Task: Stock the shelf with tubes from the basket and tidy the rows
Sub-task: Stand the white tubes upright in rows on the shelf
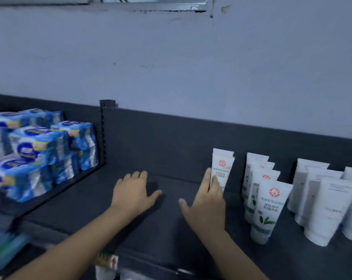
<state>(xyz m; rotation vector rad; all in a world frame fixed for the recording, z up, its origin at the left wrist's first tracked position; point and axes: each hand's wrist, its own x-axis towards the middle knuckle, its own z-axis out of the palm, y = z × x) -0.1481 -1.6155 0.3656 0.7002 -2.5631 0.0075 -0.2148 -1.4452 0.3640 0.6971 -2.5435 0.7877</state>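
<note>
White tubes with a red round logo stand cap-down on the dark shelf (146,223). One pair of tubes (222,166) stands at the back, and my right hand (206,201) touches its left side with straight fingers. A row of several logo tubes (266,209) runs front to back just right of it. My left hand (133,191) rests flat on the bare shelf, fingers loosely bent, holding nothing. The basket is hidden from view.
Plain white tubes (322,209) stand in rows at the far right. Blue wrapped packs (35,150) are stacked on the neighbouring shelf at left, behind a dark upright divider (103,134). A price-tag strip (110,261) runs along the shelf's front edge.
</note>
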